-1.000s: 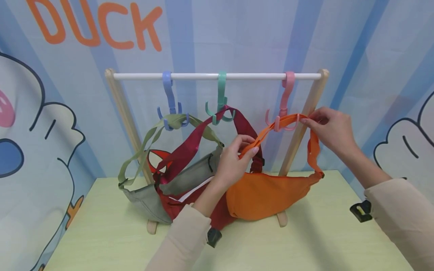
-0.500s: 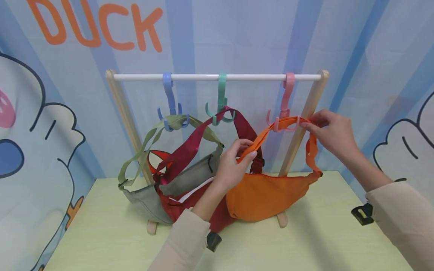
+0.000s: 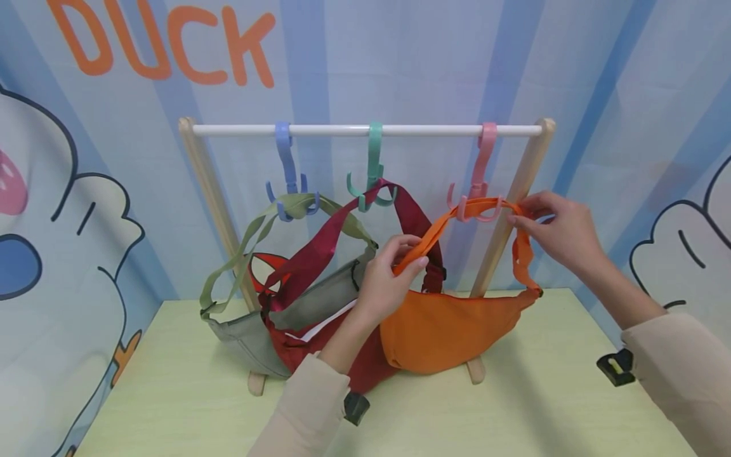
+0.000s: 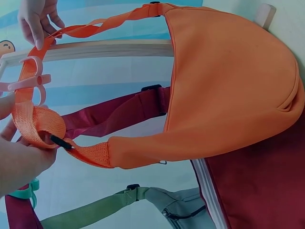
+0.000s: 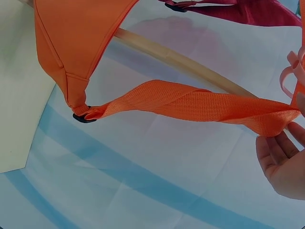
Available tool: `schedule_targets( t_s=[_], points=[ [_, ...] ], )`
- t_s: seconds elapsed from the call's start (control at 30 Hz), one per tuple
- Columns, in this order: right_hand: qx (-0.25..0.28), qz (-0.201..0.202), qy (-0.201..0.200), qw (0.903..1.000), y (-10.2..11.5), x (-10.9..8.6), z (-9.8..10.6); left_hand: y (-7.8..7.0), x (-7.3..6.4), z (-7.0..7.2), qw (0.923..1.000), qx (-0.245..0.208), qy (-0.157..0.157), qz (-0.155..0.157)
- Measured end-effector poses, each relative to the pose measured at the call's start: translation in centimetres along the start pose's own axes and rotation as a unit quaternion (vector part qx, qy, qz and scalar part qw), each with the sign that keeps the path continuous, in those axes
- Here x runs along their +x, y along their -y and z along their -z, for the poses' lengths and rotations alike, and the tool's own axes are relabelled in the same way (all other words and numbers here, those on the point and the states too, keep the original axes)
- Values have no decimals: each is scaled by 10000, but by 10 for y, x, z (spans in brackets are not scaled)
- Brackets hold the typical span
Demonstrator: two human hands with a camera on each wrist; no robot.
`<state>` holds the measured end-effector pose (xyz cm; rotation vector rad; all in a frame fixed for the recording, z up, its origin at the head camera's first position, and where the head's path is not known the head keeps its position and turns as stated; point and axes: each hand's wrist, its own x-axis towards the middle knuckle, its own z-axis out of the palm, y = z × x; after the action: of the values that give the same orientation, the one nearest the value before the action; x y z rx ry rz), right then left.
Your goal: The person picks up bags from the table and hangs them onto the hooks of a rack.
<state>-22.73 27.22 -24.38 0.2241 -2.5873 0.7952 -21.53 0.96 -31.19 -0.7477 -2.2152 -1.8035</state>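
Observation:
An orange waist bag (image 3: 451, 333) hangs low at the right of the rack, its strap (image 3: 438, 230) looped over the prongs of a pink hook (image 3: 483, 158). My left hand (image 3: 385, 279) pinches the strap left of the hook, between thumb and fingers. Right of the hook, my right hand (image 3: 562, 231) pinches the same strap near the rack's post. In the right wrist view the strap (image 5: 190, 104) runs twisted from a black buckle (image 5: 85, 116) to the right fingers. The left wrist view shows a folded loop of strap (image 4: 40, 124) at the left hand (image 4: 24, 164).
A dark red bag (image 3: 365, 374) hangs from a green hook (image 3: 374, 152), partly behind my left arm. Behind it, a grey-green bag (image 3: 245, 343) hangs from a blue hook (image 3: 285, 155). The wooden rack's white bar (image 3: 428, 130) carries all hooks, above a pale table (image 3: 171, 406).
Both hands have shifted slightly: the left a little down and to the left along the strap, the right slightly lower. The strap sits a bit lower on the pink hook.

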Motion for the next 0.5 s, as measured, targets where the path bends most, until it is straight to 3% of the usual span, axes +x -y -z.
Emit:
schedule_targets(
  t_s=[0.5],
  points=[
    [133,76,213,9997,-3,-1,0,9,-4,4,10000,-68,35,10]
  ],
)
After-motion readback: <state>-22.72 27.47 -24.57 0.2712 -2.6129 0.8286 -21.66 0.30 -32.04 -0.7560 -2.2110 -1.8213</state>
